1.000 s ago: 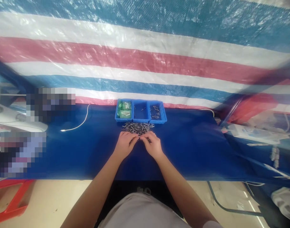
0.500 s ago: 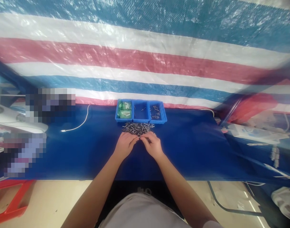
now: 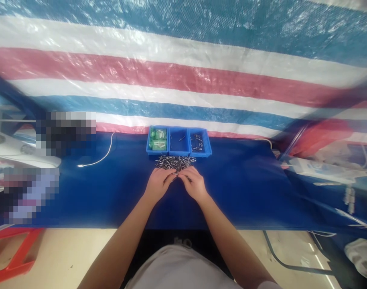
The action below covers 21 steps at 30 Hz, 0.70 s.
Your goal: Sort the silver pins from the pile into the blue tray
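A pile of slim, dark and silvery metal pins (image 3: pixel 175 161) lies on the blue table just beyond my hands. My left hand (image 3: pixel 157 183) is closed, thumb and fingers pinched together at the near edge of the pile. Facing it, my right hand (image 3: pixel 194 184) is closed too, its fingertips almost meeting the left ones. Between the fingertips shows one small metal pin (image 3: pixel 175 174), which both hands seem to grip. Its ends are covered by the fingers. The fingers also hide the nearest part of the pile.
Behind the pile, three joined blue bins hold green bags (image 3: pixel 158 143), a few pins in the middle bin (image 3: pixel 179 147), and several pins in the right bin (image 3: pixel 201 153). A white cable (image 3: pixel 106 154) lies left on the blue table (image 3: pixel 240 188). A striped sheet (image 3: pixel 183 76) hangs behind.
Almost nothing has moved. The hands stay at the pile's near edge, and the small pin between the fingertips shows a little more plainly now.
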Each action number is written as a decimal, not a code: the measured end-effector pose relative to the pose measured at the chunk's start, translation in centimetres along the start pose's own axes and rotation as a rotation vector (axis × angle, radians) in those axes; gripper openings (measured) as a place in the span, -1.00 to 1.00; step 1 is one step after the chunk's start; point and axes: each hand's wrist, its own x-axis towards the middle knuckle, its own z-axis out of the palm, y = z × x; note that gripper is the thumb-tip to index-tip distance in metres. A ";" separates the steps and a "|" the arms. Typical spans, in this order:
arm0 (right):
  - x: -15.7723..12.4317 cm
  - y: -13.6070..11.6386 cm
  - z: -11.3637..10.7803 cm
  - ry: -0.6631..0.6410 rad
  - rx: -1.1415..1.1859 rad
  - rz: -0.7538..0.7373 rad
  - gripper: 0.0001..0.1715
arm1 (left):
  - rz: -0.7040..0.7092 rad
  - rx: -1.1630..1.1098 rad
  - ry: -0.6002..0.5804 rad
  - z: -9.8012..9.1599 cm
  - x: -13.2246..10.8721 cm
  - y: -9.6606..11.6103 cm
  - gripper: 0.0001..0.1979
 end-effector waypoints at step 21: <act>-0.1 -0.2 -0.1 -0.035 -0.047 -0.002 -0.87 | 0.051 0.028 0.029 0.0 0.0 0.1 -0.88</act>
